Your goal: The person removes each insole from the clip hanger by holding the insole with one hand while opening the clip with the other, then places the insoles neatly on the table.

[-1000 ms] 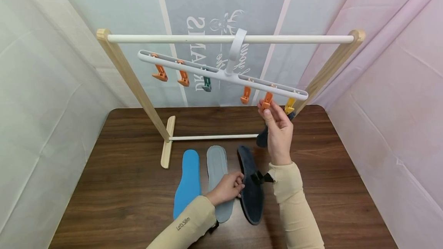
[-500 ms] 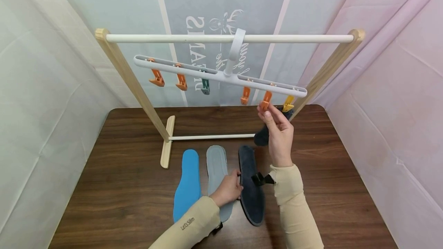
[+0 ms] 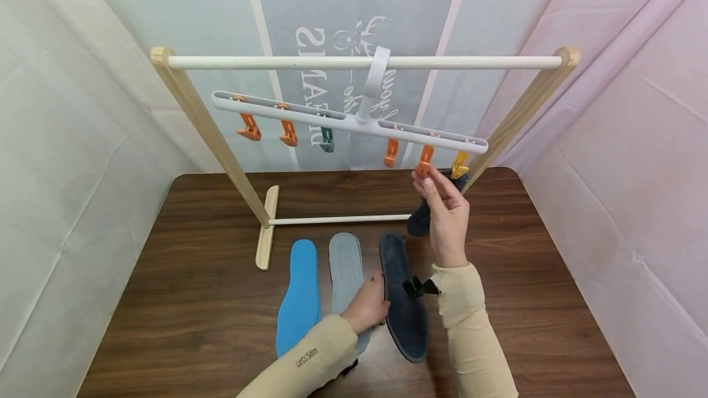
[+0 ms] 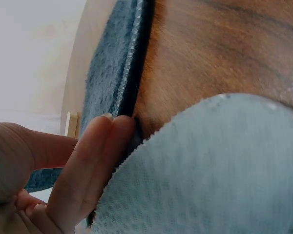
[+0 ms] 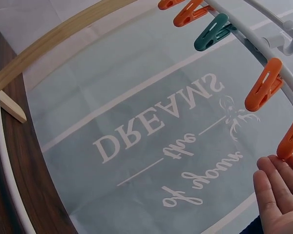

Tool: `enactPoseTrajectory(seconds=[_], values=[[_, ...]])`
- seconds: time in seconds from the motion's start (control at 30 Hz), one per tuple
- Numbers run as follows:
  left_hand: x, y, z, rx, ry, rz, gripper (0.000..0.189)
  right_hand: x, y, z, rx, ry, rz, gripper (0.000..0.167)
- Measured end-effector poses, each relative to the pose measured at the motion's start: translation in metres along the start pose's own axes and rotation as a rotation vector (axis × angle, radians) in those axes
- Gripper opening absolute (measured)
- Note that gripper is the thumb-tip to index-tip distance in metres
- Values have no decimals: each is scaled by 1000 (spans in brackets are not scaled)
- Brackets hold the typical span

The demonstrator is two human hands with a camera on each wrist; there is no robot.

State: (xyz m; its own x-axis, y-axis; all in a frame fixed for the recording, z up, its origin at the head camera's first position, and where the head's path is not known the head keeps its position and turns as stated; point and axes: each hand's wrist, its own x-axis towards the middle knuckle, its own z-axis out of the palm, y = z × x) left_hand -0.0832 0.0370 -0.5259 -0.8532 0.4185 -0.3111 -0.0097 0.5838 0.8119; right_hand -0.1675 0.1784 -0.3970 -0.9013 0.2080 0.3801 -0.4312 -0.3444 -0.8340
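Observation:
On the table lies a dark fuzzy insole [image 3: 404, 306], its left edge gripped by my left hand [image 3: 366, 306]. In the left wrist view, the fingers [image 4: 90, 161] touch the rim of the dark insole, beside the pale grey insole [image 4: 210, 165]. My right hand [image 3: 449, 214] is raised and pinches an orange clip [image 3: 424, 161] on the hanger between thumb and fingers. Partly hidden behind that hand, another dark insole [image 3: 418, 221] hangs from a yellow clip [image 3: 460, 166]. The grey insole [image 3: 345, 263] lies partly under the left arm.
A white hanger bar [image 3: 343, 121] hooks over the rack's top rod [image 3: 265, 62]. More clips hang along it, including a green clip [image 3: 327, 135]. A blue insole [image 3: 298, 300] lies left on the wooden table [image 3: 182, 300]. The rack has wooden legs [image 3: 210, 134].
My left hand has shifted slightly and taken hold of the dark insole's edge; its lower end has moved a little right. The hanger's left end has dipped. The right hand stays on the orange clip.

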Motion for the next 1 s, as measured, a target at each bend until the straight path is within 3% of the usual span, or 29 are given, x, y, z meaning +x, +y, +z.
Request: enactPoseTrajectory(seconds=[0.3,0.43,0.67,0.87,1.0], values=[[0,2,1,123,33,56,64,-1,1,-2,-16,7,5,32],[2,4,-2,209,98,116,61,-2,0,-4,-49,24,1,31],[18,13,-19,230,232,246,33,-6,-3,-8,-99,58,-21,25],[36,22,-34,256,243,293,30,-7,-7,-9,-54,119,-77,16],[45,27,-42,271,238,286,37,-7,-8,-8,-29,232,-174,9]])
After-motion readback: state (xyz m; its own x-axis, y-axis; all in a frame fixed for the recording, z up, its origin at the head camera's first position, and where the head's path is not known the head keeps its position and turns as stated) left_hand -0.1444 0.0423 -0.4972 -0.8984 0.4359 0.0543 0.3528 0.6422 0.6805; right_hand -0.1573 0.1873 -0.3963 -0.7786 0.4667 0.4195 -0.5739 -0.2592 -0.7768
